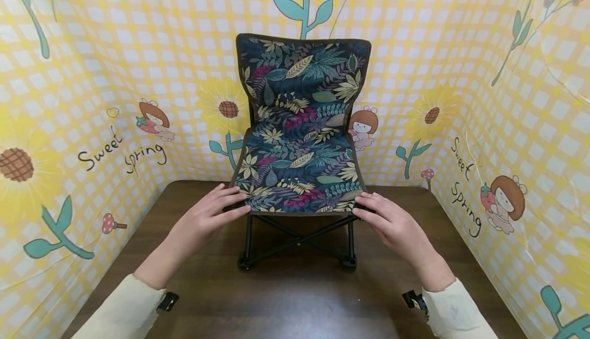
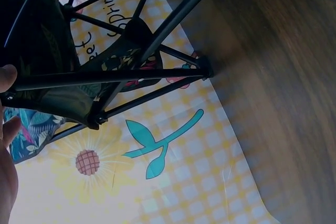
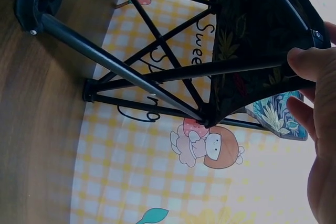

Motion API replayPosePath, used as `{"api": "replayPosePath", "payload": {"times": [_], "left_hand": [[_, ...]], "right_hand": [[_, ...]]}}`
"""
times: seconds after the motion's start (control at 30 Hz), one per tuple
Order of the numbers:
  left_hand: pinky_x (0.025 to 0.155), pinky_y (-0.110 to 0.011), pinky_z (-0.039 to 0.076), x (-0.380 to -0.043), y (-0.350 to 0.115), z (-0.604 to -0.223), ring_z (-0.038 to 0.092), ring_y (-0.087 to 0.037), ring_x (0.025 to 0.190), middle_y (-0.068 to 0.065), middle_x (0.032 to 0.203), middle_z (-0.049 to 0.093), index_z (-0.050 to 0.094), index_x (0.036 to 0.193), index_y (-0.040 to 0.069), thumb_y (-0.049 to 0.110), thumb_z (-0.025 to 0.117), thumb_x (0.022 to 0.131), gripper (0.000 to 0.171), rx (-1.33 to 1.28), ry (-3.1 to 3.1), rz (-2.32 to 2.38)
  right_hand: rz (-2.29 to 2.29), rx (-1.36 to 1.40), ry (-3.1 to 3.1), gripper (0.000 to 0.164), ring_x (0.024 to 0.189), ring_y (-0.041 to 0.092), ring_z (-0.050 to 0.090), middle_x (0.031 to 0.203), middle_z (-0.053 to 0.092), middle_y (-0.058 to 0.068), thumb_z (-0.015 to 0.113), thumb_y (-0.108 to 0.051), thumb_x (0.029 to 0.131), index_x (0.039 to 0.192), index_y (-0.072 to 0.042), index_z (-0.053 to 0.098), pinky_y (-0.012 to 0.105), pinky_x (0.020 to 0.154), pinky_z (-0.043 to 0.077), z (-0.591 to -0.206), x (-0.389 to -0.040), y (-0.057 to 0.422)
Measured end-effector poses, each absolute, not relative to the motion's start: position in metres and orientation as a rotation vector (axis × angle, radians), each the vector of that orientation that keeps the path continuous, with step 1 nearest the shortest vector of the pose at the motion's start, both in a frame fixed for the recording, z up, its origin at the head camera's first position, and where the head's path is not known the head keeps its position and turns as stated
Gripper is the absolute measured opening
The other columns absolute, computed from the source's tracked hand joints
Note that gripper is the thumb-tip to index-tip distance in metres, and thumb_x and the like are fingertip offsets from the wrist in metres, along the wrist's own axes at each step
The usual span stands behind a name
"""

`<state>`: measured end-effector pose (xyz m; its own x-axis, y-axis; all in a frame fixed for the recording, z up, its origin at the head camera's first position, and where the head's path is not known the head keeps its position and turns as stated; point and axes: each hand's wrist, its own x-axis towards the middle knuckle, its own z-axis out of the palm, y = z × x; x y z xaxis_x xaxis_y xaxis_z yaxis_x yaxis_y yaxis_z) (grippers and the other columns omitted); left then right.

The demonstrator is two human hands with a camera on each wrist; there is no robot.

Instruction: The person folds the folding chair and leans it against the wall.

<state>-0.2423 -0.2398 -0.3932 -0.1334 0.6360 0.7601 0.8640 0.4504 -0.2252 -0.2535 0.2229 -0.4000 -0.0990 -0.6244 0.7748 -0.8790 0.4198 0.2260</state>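
A small folding chair [image 1: 299, 160] with dark leaf-print fabric and a black tube frame stands unfolded on the wooden table, its seat facing me. My left hand [image 1: 209, 211] holds the seat's left front corner. My right hand [image 1: 392, 221] has the right front corner in the same way. In the right wrist view the thumb [image 3: 307, 62] lies against the frame's end, with other fingers beyond it. The left wrist view catches only part of the left hand [image 2: 8, 166] at its edge, beside the crossed black tubes [image 2: 105, 77].
The brown table [image 1: 299, 303] extends in front of the chair and to both sides. A yellow checked cloth [image 1: 184, 47] with flowers and cartoon figures walls it in at the back, left and right. Black straps [image 1: 168, 301] are at both wrists.
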Motion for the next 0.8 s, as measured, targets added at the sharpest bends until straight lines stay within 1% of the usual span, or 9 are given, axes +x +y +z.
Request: {"api": "replayPosePath", "payload": {"times": [0.13, 0.23, 0.37, 0.57, 0.7, 0.8], "left_hand": [[0.112, -0.056, 0.044, -0.2421, -0.2404, -0.3935, 0.065, -0.043, 0.116, -0.019, 0.128, 0.068, 0.073, 0.127, 0.01, 0.01, 0.039, 0.112, 0.038, -1.274, -1.837, -0.339], [0.11, -0.056, 0.046, -0.2421, -0.2407, -0.3936, 0.065, -0.043, 0.115, -0.02, 0.127, 0.069, 0.074, 0.127, 0.009, 0.009, 0.04, 0.112, 0.037, -1.281, -1.821, -0.337], [0.112, -0.053, 0.045, -0.2422, -0.2402, -0.3932, 0.066, -0.043, 0.113, -0.02, 0.125, 0.069, 0.074, 0.126, 0.008, 0.007, 0.041, 0.111, 0.036, -1.293, -1.794, -0.324], [0.119, -0.044, 0.039, -0.2429, -0.2387, -0.3924, 0.067, -0.042, 0.112, -0.019, 0.124, 0.07, 0.074, 0.126, 0.007, 0.007, 0.042, 0.111, 0.035, -1.302, -1.771, -0.297], [0.12, -0.043, 0.038, -0.2432, -0.2376, -0.392, 0.067, -0.042, 0.111, -0.019, 0.123, 0.07, 0.074, 0.125, 0.006, 0.008, 0.042, 0.111, 0.035, -1.306, -1.764, -0.296], [0.118, -0.044, 0.041, -0.2438, -0.237, -0.3911, 0.067, -0.042, 0.111, -0.019, 0.123, 0.071, 0.074, 0.124, 0.006, 0.008, 0.043, 0.111, 0.034, -1.309, -1.756, -0.293]], "right_hand": [[0.38, 1.295, -1.802, 0.032, 0.114, 0.04, 0.068, 0.128, 0.069, 0.018, 0.047, -0.016, 0.111, 0.127, -0.005, 0.072, 0.047, 0.107, 0.051, -0.4017, -0.2531, 0.2221], [0.389, 1.298, -1.78, 0.031, 0.112, 0.04, 0.069, 0.126, 0.07, 0.019, 0.048, -0.016, 0.11, 0.125, -0.004, 0.073, 0.046, 0.106, 0.052, -0.4021, -0.2525, 0.2209], [0.394, 1.297, -1.744, 0.03, 0.11, 0.04, 0.07, 0.123, 0.071, 0.02, 0.049, -0.014, 0.11, 0.122, -0.003, 0.074, 0.047, 0.103, 0.054, -0.4017, -0.2515, 0.2184], [0.392, 1.288, -1.699, 0.028, 0.105, 0.039, 0.072, 0.118, 0.073, 0.019, 0.052, -0.013, 0.108, 0.118, -0.002, 0.076, 0.047, 0.098, 0.056, -0.4005, -0.2504, 0.2144], [0.388, 1.287, -1.694, 0.028, 0.104, 0.039, 0.072, 0.118, 0.073, 0.019, 0.052, -0.014, 0.108, 0.117, -0.002, 0.076, 0.046, 0.098, 0.056, -0.4004, -0.2508, 0.2143], [0.388, 1.283, -1.702, 0.028, 0.106, 0.038, 0.071, 0.118, 0.073, 0.019, 0.052, -0.014, 0.108, 0.118, -0.003, 0.076, 0.045, 0.1, 0.055, -0.4001, -0.2511, 0.2148]]}}
